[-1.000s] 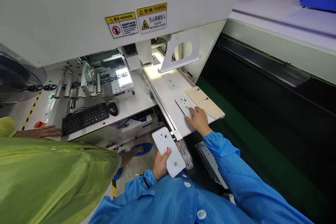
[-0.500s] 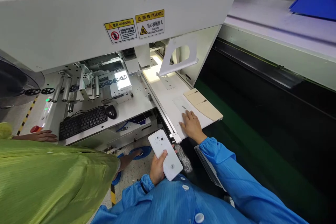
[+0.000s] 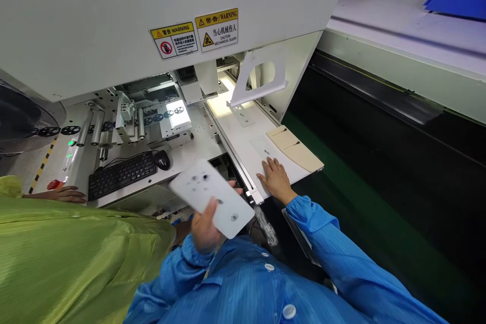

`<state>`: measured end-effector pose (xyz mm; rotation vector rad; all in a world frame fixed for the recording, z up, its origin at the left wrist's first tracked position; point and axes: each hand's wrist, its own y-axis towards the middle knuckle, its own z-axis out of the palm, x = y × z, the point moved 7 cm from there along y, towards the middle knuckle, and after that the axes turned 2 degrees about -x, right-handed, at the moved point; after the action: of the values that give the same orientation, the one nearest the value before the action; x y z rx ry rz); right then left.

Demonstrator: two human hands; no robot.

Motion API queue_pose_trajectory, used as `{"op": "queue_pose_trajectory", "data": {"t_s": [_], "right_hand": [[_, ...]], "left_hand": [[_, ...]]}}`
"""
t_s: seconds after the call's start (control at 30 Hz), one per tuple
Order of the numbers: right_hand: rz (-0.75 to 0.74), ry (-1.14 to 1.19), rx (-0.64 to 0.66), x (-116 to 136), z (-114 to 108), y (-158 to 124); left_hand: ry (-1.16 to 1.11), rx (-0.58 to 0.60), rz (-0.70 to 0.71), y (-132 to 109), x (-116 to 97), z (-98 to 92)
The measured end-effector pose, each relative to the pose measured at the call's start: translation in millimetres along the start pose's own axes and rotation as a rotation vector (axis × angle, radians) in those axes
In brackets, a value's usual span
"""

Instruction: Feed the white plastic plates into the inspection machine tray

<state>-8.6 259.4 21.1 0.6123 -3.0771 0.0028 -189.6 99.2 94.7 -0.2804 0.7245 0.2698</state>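
Observation:
My left hand [image 3: 205,228] grips a white rectangular panel [image 3: 210,197] with small holes, raised and tilted in front of my chest. My right hand [image 3: 276,179] lies flat, fingers stretched, on the white feed tray [image 3: 243,136] of the machine, just below a second white panel [image 3: 264,148] lying there. A beige plate [image 3: 294,148] rests at the tray's right edge beside that panel. Both my sleeves are blue.
A person in a yellow-green coat [image 3: 76,253] stands at my left, one hand [image 3: 63,194] by a black keyboard [image 3: 121,174] and mouse [image 3: 162,160]. The machine's white hood [image 3: 114,25] with warning labels overhangs. A dark green conveyor [image 3: 379,187] runs on the right.
My left hand has lifted the white panel up and turned it leftward. My right hand slid slightly back toward the tray's near edge, uncovering the panel on the tray.

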Motion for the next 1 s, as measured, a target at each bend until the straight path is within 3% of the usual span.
{"op": "queue_pose_trajectory", "data": {"t_s": [0.1,0.17,0.27,0.33,0.43,0.6,0.7,0.83,1.0], "right_hand": [[-0.006,0.0,0.002,-0.7,0.9,0.3],[-0.008,0.001,0.002,-1.5,0.8,0.9],[-0.006,0.004,0.001,-2.7,0.9,2.0],[-0.003,0.004,0.002,-3.0,1.2,2.8],[-0.006,0.003,-0.02,-1.6,0.2,4.8],[-0.021,0.008,-0.035,1.9,-1.9,10.9],[-0.016,0.016,-0.018,1.2,-1.2,14.5],[-0.013,0.03,-0.01,-0.9,0.7,17.2],[-0.007,0.038,-0.03,-2.7,2.1,20.5]], "left_hand": [[0.096,0.017,0.235,-18.3,-57.1,-7.7],[0.127,-0.036,0.379,-30.7,-87.5,-16.9],[0.176,-0.109,0.458,-38.5,-102.4,-27.5],[0.211,-0.073,0.421,-35.0,-89.9,-27.8],[0.23,-0.006,0.29,-25.6,-49.2,-27.4],[0.203,0.07,-0.122,-23.2,37.2,-28.1],[0.226,0.148,-0.308,-31.8,74.2,-26.9],[0.22,0.115,-0.399,-38.9,97.2,-33.6],[0.194,0.106,-0.403,-37.5,102.1,-34.2]]}}
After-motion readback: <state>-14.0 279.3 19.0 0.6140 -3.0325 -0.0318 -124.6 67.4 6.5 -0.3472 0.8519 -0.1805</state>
